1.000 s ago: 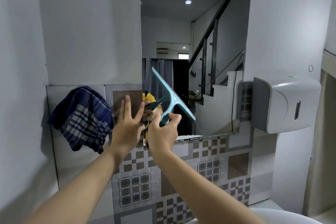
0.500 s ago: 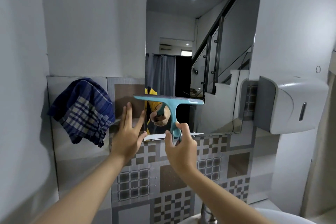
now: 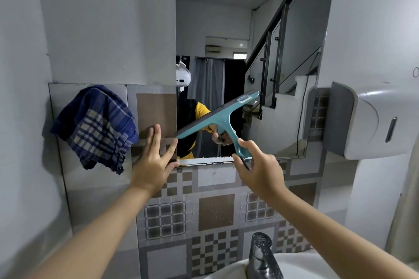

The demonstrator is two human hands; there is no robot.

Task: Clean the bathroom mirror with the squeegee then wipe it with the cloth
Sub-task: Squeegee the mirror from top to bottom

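Hands raised: right [image 3: 258, 172] pinching tilted squeegee [image 3: 217, 118] handle, left [image 3: 154, 161] flat, empty, fingers spread on wall tiles [image 3: 156, 111]

The squeegee [image 3: 218, 118] is teal, a blue-green, with a dark strip along its long edge and a small pale sticker near its high end. Left of the squeegee hangs the cloth [image 3: 95, 127]. It is dark blue with a check pattern of blue, white and light yellow lines. The wall tiles [image 3: 215, 210] below the squeegee are grey, with brown squares and little brown-and-white checkerboards. The wall [image 3: 108, 20] above the cloth is plain pale grey. Right of the squeegee, the dispenser [image 3: 371, 120] is white with a grey side. Below the squeegee, the tap [image 3: 263, 256] is shiny silver and the sink [image 3: 317, 265] is white.
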